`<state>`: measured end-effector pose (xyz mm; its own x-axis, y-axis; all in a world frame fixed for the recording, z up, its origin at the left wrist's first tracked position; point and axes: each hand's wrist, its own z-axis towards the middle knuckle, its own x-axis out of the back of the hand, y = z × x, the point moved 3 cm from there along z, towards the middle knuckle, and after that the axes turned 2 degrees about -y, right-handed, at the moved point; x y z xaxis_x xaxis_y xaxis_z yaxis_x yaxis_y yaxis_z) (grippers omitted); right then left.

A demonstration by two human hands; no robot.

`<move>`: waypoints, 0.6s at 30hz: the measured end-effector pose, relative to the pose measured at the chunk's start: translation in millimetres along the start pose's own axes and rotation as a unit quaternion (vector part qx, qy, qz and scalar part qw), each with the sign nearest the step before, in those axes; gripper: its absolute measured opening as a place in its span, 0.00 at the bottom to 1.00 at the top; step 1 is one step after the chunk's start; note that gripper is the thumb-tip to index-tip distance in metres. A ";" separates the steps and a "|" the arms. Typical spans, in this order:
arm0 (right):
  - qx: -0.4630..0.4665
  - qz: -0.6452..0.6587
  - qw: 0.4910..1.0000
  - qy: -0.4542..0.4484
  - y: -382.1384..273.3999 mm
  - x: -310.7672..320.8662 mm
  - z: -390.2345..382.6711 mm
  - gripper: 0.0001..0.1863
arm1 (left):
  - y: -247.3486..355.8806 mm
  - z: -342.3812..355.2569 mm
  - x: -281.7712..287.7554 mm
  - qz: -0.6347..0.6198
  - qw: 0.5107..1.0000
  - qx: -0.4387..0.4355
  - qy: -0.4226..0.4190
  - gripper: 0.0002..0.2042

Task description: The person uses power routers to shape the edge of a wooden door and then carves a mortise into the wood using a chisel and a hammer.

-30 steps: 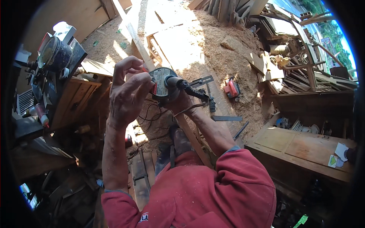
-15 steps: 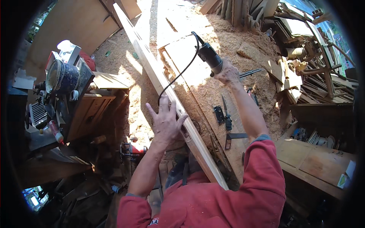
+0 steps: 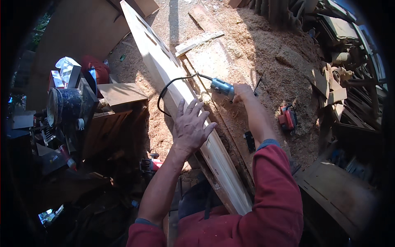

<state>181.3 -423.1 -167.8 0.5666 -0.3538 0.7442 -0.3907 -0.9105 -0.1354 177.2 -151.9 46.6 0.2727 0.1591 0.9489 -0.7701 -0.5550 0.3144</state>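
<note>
My left hand [image 3: 189, 129] is spread flat on the long timber [image 3: 181, 88], lying diagonally; right hand [image 3: 242, 92] wrapped round the grey power tool [image 3: 222, 87], just right of it. Cord [image 3: 181, 77] crosses over the wood; I'd want it clear, left palm firm.

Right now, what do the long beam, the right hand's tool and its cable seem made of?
Long beam: bare wood, pale and unpainted, with grain streaks.
Tool: metal or hard plastic, unclear; grey casing with a sheen.
Cable: likely rubber or plastic; black, bending in a smooth curve.
</note>
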 end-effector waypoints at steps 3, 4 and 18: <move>0.040 0.066 0.995 -0.059 -0.8 -1.4 24.4 0.28 | -2.7 1.8 1.8 -0.033 0.999 0.027 -0.008 0.20; 0.044 0.111 0.989 -0.084 25.7 -21.7 45.1 0.28 | 3.3 11.9 8.7 -0.039 0.999 -0.004 -0.005 0.19; -0.032 0.187 0.980 -0.067 -31.2 16.7 71.9 0.20 | -9.7 -3.1 5.2 -0.086 0.994 0.016 0.058 0.16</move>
<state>255.1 -416.0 -198.2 0.4640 -0.6892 0.5566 -0.6314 -0.6980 -0.3379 184.4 -143.1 48.5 0.3293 0.3469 0.8782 -0.6987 -0.5361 0.4738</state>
